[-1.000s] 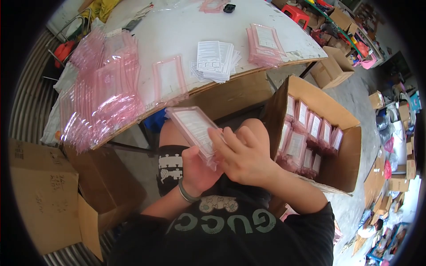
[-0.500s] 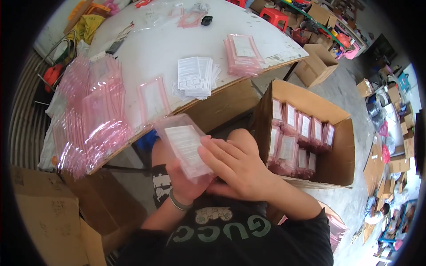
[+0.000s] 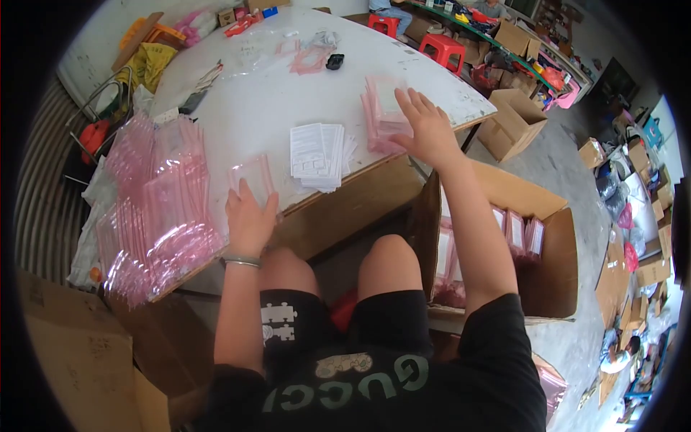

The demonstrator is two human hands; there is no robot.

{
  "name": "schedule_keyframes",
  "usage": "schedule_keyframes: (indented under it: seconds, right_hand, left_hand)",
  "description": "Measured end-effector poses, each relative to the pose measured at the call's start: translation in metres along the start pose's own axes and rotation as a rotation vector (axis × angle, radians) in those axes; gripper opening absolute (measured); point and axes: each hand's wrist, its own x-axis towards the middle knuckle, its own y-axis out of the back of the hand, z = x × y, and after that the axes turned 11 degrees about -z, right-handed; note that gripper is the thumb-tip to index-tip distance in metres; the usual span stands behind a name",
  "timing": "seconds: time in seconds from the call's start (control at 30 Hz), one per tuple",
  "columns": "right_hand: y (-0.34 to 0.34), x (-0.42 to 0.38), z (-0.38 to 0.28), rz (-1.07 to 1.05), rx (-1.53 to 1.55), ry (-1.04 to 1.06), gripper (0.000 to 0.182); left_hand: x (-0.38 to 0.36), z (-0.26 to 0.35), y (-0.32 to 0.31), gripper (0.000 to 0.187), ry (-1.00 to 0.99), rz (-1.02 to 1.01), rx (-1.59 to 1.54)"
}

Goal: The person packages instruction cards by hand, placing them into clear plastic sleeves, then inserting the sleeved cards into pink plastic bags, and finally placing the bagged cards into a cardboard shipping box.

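Observation:
My left hand rests at the table's near edge, fingers apart over the lower part of a clear pink-edged plastic pouch. My right hand reaches out to the right, its fingers spread over the side of a stack of pink-edged pouches. Between the hands lies a pile of printed white paper sheets, slightly fanned. Left of my left hand, a large heap of glossy pink plastic pouches covers the table's left side.
An open cardboard box beside my right leg holds rows of pouches with paper inside. Another open box stands on the floor beyond the table corner. Red stools are at the back. A small black object lies on the white table.
The paper-filled pouch has left my two hands. My right hand has moved up and right to the stack; my left has gone forward to the pouch on the table.

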Motion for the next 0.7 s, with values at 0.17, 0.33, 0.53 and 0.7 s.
schedule_keyframes:
  seconds: [0.17,0.33,0.53,0.7]
  right_hand:
    - [0.013,-0.057,-0.056,0.217,0.412,0.037,0.04]
    - [-0.015,-0.104,-0.136,0.118,0.792,0.168,0.024]
    - [-0.01,-0.096,-0.188,0.156,0.814,0.177,0.04]
    - [0.038,-0.09,-0.201,0.193,0.644,0.324,0.043]
  left_hand:
    - [0.016,0.002,0.011,0.097,0.218,-0.141,0.019]
    - [0.032,-0.018,0.004,0.104,0.313,-0.114,0.144]
    - [0.017,-0.019,0.035,0.069,0.246,-0.039,-0.923]
    - [-0.063,0.031,0.061,0.061,0.026,-0.317,-1.708]
